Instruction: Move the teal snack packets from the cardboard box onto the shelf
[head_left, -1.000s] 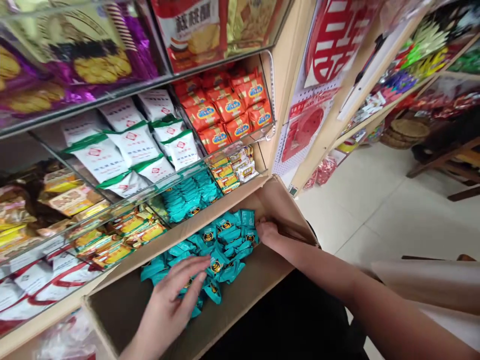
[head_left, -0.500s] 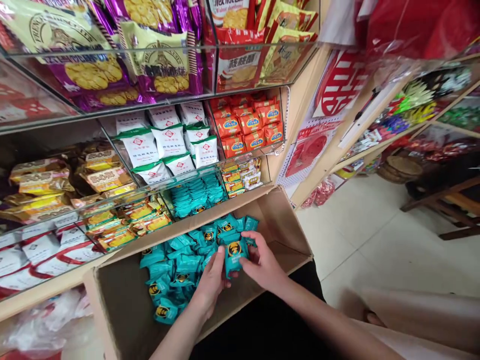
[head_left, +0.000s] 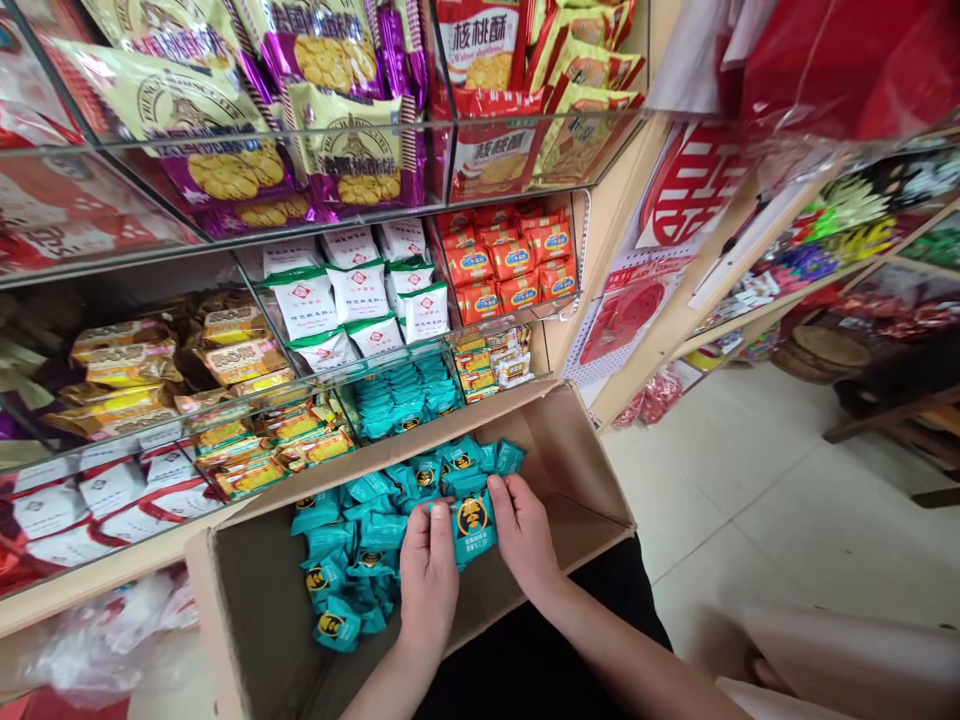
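Note:
Between my two hands is a teal snack packet (head_left: 474,528) with a round black and yellow print facing up. My left hand (head_left: 429,575) pinches its left edge, thumb on top. On the opposite edge, the thumb and fingers of my right hand (head_left: 527,540) are closed. Both hands are above an open cardboard box (head_left: 581,455). Inside the box, mostly on its left and middle, lies a loose heap of matching teal packets (head_left: 352,540); my left hand and forearm cover part of it.
Behind the box rises a shelf with glass-fronted bins. One low bin holds teal packets (head_left: 409,390); others hold white packets (head_left: 360,292), orange-red packets (head_left: 514,260) and purple biscuit bags (head_left: 337,150). Tiled floor (head_left: 720,500) lies to the right, with a wooden stool (head_left: 900,400) beyond.
My fingers have shifted to pinch the packet at its two side edges, and it looks flatter and more stretched out. The view has moved slightly, so the shelf appears lower and further right.

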